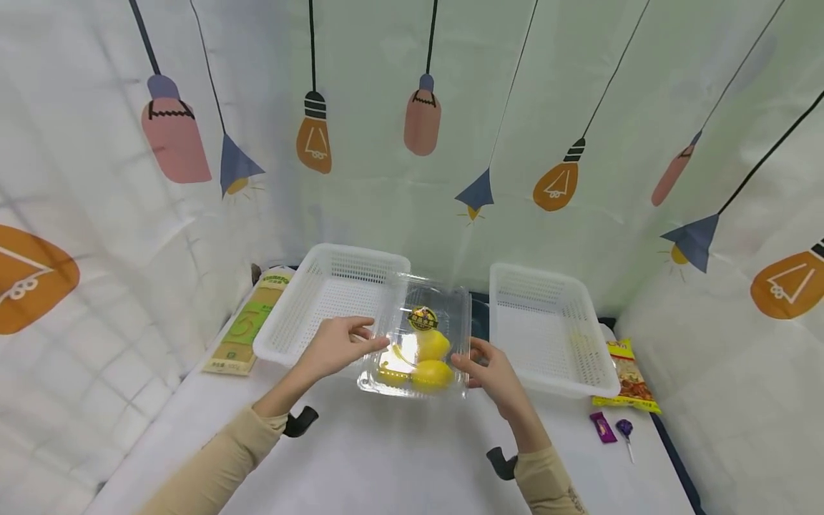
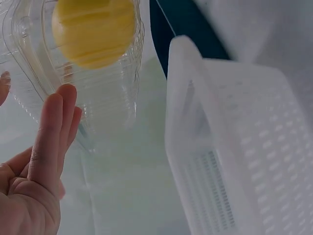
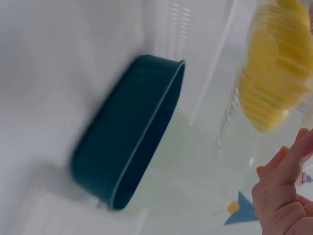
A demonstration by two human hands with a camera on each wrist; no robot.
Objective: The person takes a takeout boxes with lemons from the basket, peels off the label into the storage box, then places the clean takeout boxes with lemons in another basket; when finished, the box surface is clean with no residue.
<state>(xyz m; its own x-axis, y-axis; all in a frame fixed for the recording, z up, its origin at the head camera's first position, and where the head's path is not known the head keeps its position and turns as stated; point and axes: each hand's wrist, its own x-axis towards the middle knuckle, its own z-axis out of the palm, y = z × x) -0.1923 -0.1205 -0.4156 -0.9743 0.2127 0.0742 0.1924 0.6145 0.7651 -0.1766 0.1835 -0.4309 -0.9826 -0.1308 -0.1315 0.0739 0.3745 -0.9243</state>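
Clear box (image 1: 447,304) of yellow fruit (image 1: 433,345).
Right hand (image 1: 492,372): fingers pinch one edge; left hand (image 1: 340,346): fingers straight, beside the other.

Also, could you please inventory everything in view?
Container: 1, clear, centre
Fruits: at least 2, yellow, inside container
Label: 1, black-yellow, on container
Left basket: 1, white, back left
Right basket: 1, white, back right
Bin: 1, teal, between baskets
Packet: 1, green-tan, far left
Snack bag: 1, yellow, far right
Candy: 1, purple, near bag
Lollipop: 1, purple, beside candy
Table: 1, white, underneath
Curtain: 1, pale, behind
Wrist attachments: 2, black, foreground
Sleeves: 2, beige, foreground
Left hand: 1, bare, by container
Right hand: 1, bare, pinching container
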